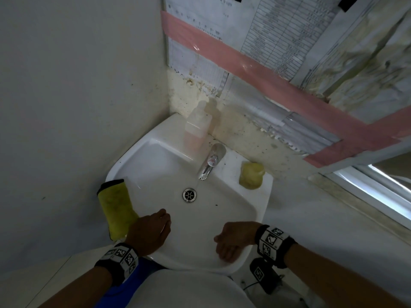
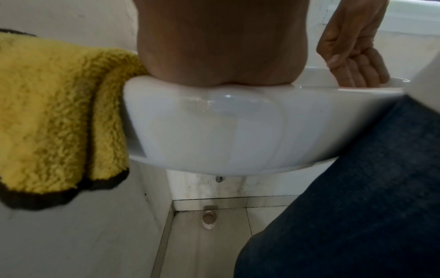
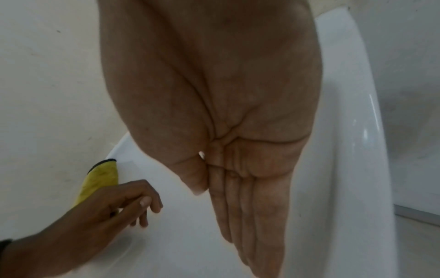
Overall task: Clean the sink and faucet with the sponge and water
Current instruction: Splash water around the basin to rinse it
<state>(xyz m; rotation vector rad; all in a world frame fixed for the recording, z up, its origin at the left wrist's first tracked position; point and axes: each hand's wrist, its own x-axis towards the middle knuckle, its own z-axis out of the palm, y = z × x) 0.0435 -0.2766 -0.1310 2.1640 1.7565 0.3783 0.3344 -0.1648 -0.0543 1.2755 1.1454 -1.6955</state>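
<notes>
White ceramic wall sink (image 1: pixel 255 210), left hand (image 1: pixel 151 232) grip released at its near rim, right hand (image 1: pixel 233 241) grip released beside, fluffy yellow cloth (image 1: pixel 116 210) draped over its left edge, basin middle open

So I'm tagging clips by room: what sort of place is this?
Probably a small washroom: a white wall-corner sink with a running faucet, a soap bottle on its ledge, tiled floor below.
</notes>
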